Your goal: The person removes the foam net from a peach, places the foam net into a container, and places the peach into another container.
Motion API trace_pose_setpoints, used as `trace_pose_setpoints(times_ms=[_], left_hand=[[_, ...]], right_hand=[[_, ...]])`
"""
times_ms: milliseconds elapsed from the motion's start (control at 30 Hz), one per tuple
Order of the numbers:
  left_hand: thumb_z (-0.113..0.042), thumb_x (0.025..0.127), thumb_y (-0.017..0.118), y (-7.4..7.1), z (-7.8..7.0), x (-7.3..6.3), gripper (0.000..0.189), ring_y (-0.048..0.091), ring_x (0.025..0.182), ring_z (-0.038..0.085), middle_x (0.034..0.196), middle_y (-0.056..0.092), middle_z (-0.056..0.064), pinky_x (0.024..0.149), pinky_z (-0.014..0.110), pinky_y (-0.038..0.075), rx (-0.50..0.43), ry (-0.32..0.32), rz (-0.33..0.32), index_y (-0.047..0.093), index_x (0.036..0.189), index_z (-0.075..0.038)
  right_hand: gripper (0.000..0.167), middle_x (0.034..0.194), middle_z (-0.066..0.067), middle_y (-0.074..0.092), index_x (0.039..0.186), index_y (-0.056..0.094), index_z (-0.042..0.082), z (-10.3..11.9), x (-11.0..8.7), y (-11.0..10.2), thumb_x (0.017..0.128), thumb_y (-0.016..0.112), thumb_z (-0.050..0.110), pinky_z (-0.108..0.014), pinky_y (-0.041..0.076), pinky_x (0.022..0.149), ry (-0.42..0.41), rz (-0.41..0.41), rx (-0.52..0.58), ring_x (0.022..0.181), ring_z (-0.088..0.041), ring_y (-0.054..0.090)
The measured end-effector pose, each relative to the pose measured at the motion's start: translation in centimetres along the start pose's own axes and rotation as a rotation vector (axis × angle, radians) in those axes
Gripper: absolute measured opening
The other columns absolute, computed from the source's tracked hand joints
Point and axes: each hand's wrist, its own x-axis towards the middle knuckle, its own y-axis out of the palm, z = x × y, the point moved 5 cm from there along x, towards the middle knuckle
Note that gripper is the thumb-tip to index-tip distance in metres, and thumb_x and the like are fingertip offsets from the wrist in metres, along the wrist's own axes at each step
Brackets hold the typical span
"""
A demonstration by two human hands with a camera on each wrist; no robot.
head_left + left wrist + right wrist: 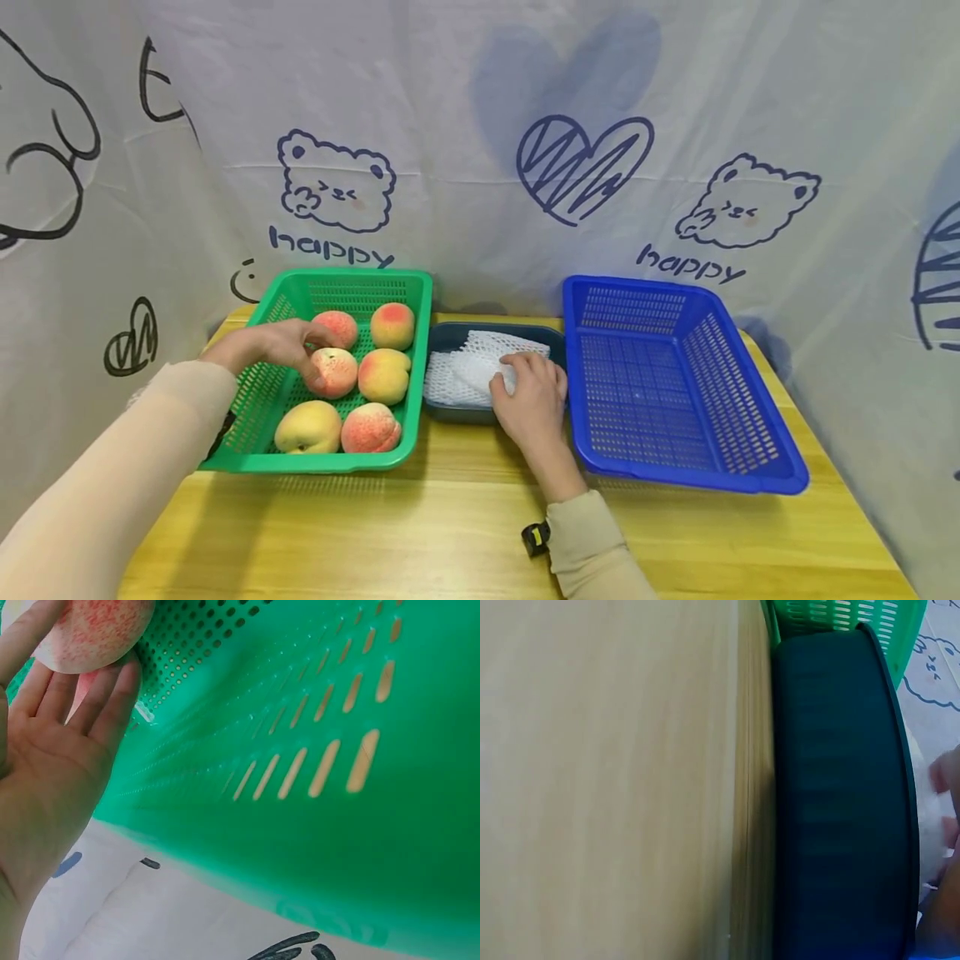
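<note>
My left hand reaches into the green basket and holds a red-speckled peach between thumb and fingers. In the left wrist view the same peach sits against the fingers. Several other red and yellow peaches lie around it, among them a yellow one at the front. Over the dark tray, my right hand pinches at a white foam net with bent fingers. The right wrist view shows mostly the tray's outer side, with the fingertips partly cut off at the edge.
A blue basket with nothing inside stands right of the tray. All three containers stand on a wooden table. A white cloth with drawn bears and hearts hangs behind and at both sides.
</note>
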Motion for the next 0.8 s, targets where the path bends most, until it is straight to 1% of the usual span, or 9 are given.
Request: trace_pose_setpoints(times_ms=[100, 167, 233, 333, 433, 500, 633, 733, 800], left_hand=[[-0.011, 0.079, 0.085, -0.1, 0.0, -0.3, 0.070, 0.047, 0.135, 0.048, 0.147, 0.049, 0.033, 0.103, 0.053, 0.049, 0.006, -0.010, -0.005, 0.054, 0.140, 0.004], [-0.012, 0.081, 0.084, -0.1, 0.1, -0.5, 0.068, 0.049, 0.133, 0.047, 0.147, 0.047, 0.034, 0.099, 0.050, 0.052, -0.009, -0.020, -0.002, 0.053, 0.140, 0.005], [-0.012, 0.083, 0.083, 0.0, 0.2, -0.6, 0.067, 0.050, 0.131, 0.046, 0.148, 0.046, 0.035, 0.096, 0.048, 0.054, -0.019, -0.029, 0.004, 0.052, 0.140, 0.006], [-0.013, 0.086, 0.082, 0.0, 0.5, -0.7, 0.066, 0.053, 0.129, 0.044, 0.148, 0.045, 0.035, 0.095, 0.049, 0.055, -0.027, -0.043, 0.012, 0.051, 0.141, 0.006], [-0.015, 0.087, 0.081, 0.0, 0.7, -0.7, 0.066, 0.054, 0.127, 0.043, 0.148, 0.047, 0.033, 0.094, 0.051, 0.055, -0.022, -0.049, 0.012, 0.051, 0.142, 0.006], [-0.015, 0.088, 0.081, 0.0, 0.7, -0.7, 0.066, 0.054, 0.126, 0.043, 0.147, 0.048, 0.033, 0.093, 0.052, 0.055, -0.022, -0.052, 0.012, 0.051, 0.142, 0.005], [-0.015, 0.088, 0.081, 0.0, 0.6, -0.7, 0.065, 0.054, 0.125, 0.043, 0.147, 0.048, 0.033, 0.092, 0.051, 0.055, -0.021, -0.054, 0.008, 0.051, 0.143, 0.004], [-0.015, 0.088, 0.081, -0.1, 0.5, -0.8, 0.067, 0.053, 0.126, 0.043, 0.147, 0.047, 0.033, 0.091, 0.051, 0.055, -0.017, -0.056, 0.003, 0.050, 0.144, 0.005], [-0.016, 0.088, 0.081, -0.1, 0.5, -0.8, 0.068, 0.053, 0.126, 0.043, 0.147, 0.047, 0.033, 0.092, 0.052, 0.055, -0.015, -0.057, 0.003, 0.049, 0.144, 0.005]], right_hand=[[0.033, 0.141, -0.012, 0.058, 0.122, 0.073, 0.009, -0.1, -0.1, 0.0, 0.091, 0.063, 0.013, -0.068, 0.023, 0.116, 0.003, 0.011, -0.070, 0.141, -0.038, 0.042], [0.038, 0.153, -0.013, 0.048, 0.127, 0.071, 0.008, -0.1, 0.0, 0.1, 0.090, 0.065, 0.009, -0.070, 0.021, 0.117, 0.015, 0.027, -0.106, 0.149, -0.040, 0.032], [0.041, 0.161, -0.014, 0.038, 0.131, 0.069, 0.007, -0.2, 0.0, 0.2, 0.090, 0.068, 0.010, -0.068, 0.020, 0.118, 0.025, 0.058, -0.135, 0.152, -0.042, 0.025], [0.045, 0.165, -0.015, 0.027, 0.135, 0.066, 0.005, -0.1, 0.2, 0.4, 0.092, 0.071, 0.017, -0.061, 0.017, 0.123, 0.047, 0.132, -0.181, 0.152, -0.043, 0.021], [0.046, 0.161, -0.017, 0.025, 0.135, 0.064, 0.001, 0.0, 0.3, 0.6, 0.095, 0.068, 0.024, -0.056, 0.014, 0.124, 0.058, 0.197, -0.241, 0.148, -0.043, 0.023], [0.044, 0.154, -0.018, 0.030, 0.132, 0.064, -0.002, 0.1, 0.2, 0.7, 0.097, 0.065, 0.025, -0.056, 0.013, 0.124, 0.056, 0.221, -0.286, 0.144, -0.042, 0.025], [0.032, 0.133, -0.017, 0.044, 0.120, 0.068, -0.001, 0.2, 0.2, 1.1, 0.099, 0.057, 0.020, -0.061, 0.012, 0.123, 0.015, 0.229, -0.363, 0.135, -0.039, 0.034], [0.030, 0.124, -0.016, 0.053, 0.118, 0.070, 0.001, 0.5, 0.1, 1.2, 0.099, 0.051, 0.014, -0.063, 0.017, 0.122, -0.043, 0.228, -0.403, 0.128, -0.039, 0.043], [0.035, 0.123, -0.017, 0.057, 0.125, 0.070, 0.002, 0.7, 0.2, 1.2, 0.098, 0.049, 0.011, -0.060, 0.026, 0.119, -0.078, 0.240, -0.414, 0.123, -0.039, 0.049]])
